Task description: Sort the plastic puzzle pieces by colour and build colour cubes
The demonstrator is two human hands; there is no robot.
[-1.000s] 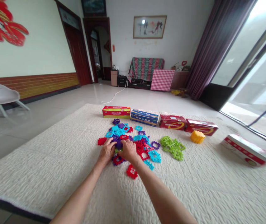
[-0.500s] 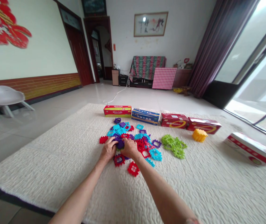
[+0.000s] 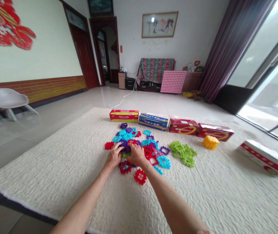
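While both forearms stretch in over the near edge of a cream quilted cover (image 3: 63,172), the person's two hands meet at a loose heap of toothed plastic pieces left of the cover's middle. The left hand (image 3: 114,156) bends its fingers against the left side of a purple piece (image 3: 126,148), and the right hand (image 3: 137,155) sets its curled fingers at the right side of it. The hands stand close together, with a narrow gap between them; whether either one grips the purple piece firmly cannot be told, since the fingers hide much of it. A green piece (image 3: 126,155) shows just below it, between the hands.

Cyan pieces (image 3: 124,133) lie beyond the hands, toward the far edge, and red pieces (image 3: 149,151) lie just right of the right hand. Nearer the near edge, a square red piece (image 3: 140,176) rests flat beside the right forearm. Farther right, apart from the heap, are a light green cluster (image 3: 183,153) and a yellow stack (image 3: 211,142). Along the far edge stand a red-and-green box (image 3: 123,116), a blue box (image 3: 153,122) and two dark red boxes (image 3: 183,126); a white-and-red box (image 3: 267,157) lies toward the right.
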